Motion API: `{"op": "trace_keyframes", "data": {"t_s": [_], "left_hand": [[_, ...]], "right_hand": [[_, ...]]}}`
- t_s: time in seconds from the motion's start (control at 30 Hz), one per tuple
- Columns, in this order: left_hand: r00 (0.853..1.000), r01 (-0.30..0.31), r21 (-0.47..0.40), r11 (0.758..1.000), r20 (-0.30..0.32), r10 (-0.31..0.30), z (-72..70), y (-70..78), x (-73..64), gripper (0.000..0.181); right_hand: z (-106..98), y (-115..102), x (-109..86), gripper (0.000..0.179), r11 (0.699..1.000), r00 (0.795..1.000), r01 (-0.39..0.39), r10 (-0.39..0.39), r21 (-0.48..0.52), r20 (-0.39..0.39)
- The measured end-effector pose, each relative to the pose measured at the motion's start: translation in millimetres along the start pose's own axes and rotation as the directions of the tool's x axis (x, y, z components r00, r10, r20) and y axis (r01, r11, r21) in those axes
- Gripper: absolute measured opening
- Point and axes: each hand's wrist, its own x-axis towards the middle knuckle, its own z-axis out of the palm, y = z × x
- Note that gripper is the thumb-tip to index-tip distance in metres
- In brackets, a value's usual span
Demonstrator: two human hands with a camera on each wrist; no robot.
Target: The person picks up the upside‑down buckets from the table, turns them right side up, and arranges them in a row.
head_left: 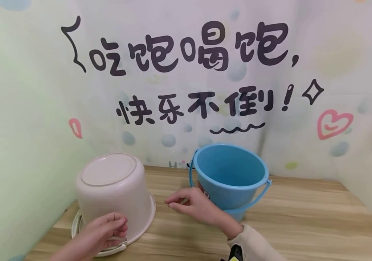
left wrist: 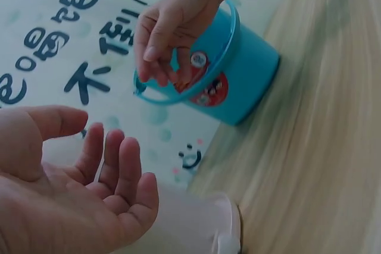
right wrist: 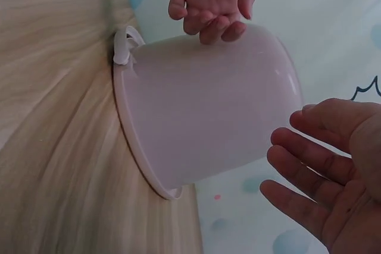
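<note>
We listed one pale pink plastic bucket, upturned on the wood-grain table beside the relaxed left hand; one blue plastic bucket, upright behind the relaxed right hand.

Near the left edge of the wood-grained bench, the pale bucket looked smooth, softly glossy plastic; the blue bucket, toward the back edge, shiny plastic; the backdrop, matt cloth.
</note>
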Motion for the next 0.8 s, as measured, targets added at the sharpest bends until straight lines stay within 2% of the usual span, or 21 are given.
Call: {"op": "trace_keyframes", "data": {"t_s": [0.13, 0.27, 0.37, 0.5, 0.57, 0.63, 0.7, 0.8], "left_hand": [[1.000, 0.002, 0.078, 0.997, 0.019, -0.004, -10.8, -8.9, -15.9, 0.017], [0.999, 0.035, 0.149, 0.988, -0.032, -0.031, -25.4, -18.7, -33.2, 0.018], [1.000, 0.019, 0.107, 0.994, 0.002, -0.019, -40.5, -28.2, -40.5, 0.018], [0.997, -0.019, 0.037, 0.999, 0.070, 0.016, -58.9, -36.2, -43.8, 0.020], [0.998, -0.023, 0.082, 0.996, 0.053, 0.019, -66.4, -37.5, -45.2, 0.022], [0.998, -0.057, 0.213, 0.975, 0.026, 0.052, -73.4, -39.1, -47.0, 0.022], [0.997, -0.077, 0.352, 0.933, -0.004, 0.083, -79.7, -40.4, -49.8, 0.022], [0.989, -0.106, 0.513, 0.852, -0.032, 0.143, -86.9, -43.8, -53.6, 0.021]], "right_hand": [[10, 13, 5.7, 0.019, 1.000, 0.999, -0.019, 0.019, -0.006, 0.036], [23, 24, 14.5, 0.018, 1.000, 0.997, -0.023, 0.023, -0.009, 0.080], [33, 30, 20.2, 0.018, 0.999, 0.993, -0.033, 0.037, -0.033, 0.112], [42, 38, 26.9, 0.017, 0.994, 0.989, -0.048, 0.062, -0.102, 0.137], [46, 41, 30.4, 0.016, 0.989, 0.987, -0.051, 0.070, -0.136, 0.143], [49, 43, 34.3, 0.016, 0.983, 0.985, -0.055, 0.082, -0.173, 0.151], [52, 44, 38.2, 0.016, 0.977, 0.983, -0.054, 0.088, -0.204, 0.162], [57, 45, 43.6, 0.015, 0.961, 0.980, -0.045, 0.095, -0.274, 0.174]]}}
